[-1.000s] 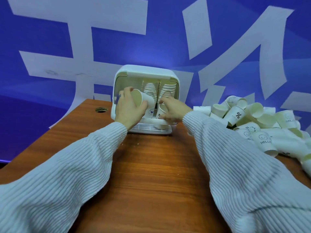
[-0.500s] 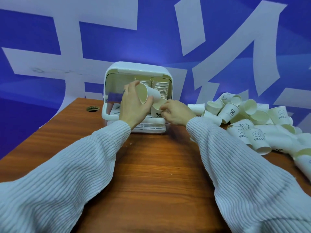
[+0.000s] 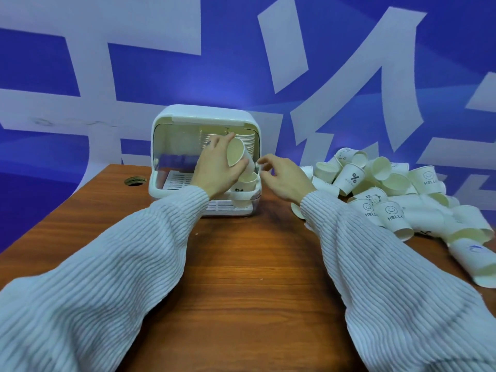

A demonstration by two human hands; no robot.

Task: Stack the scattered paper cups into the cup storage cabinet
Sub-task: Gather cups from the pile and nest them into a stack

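Observation:
The white cup storage cabinet stands open at the back of the wooden table, with stacked cups inside on its right. My left hand grips a paper cup tilted with its mouth toward me, in front of the cabinet opening. Below it a second cup stands upright in the cabinet's front right corner. My right hand hovers just right of the cabinet, fingers loosely spread, holding nothing.
A large pile of scattered paper cups covers the table's right side, some printed "HELLO". A round cable hole sits left of the cabinet. A blue and white wall stands behind.
My right hand has let go of the lower cup and drawn back to the right. My left hand has raised its cup slightly in front of the cabinet.

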